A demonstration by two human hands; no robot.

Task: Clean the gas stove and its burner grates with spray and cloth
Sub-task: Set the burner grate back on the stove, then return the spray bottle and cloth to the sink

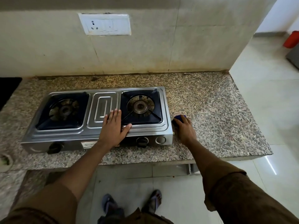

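A steel two-burner gas stove (103, 109) stands on the granite counter (210, 110). Each burner sits in a dark square pan, the left burner (65, 109) and the right burner (140, 107) with its thin grate. My left hand (114, 126) lies flat, fingers straight, on the stove top between the middle panel and the right pan. My right hand (184, 127) is on the counter just past the stove's right end, its fingers over a blue cloth (179, 118) that they press against the stove's side. No spray bottle is in view.
Two black knobs (142, 140) and a round opening sit on the stove's front. A tiled wall with a white switch plate (105, 24) rises behind. The counter ends at the right; pale floor tiles and a red object (291, 39) lie beyond.
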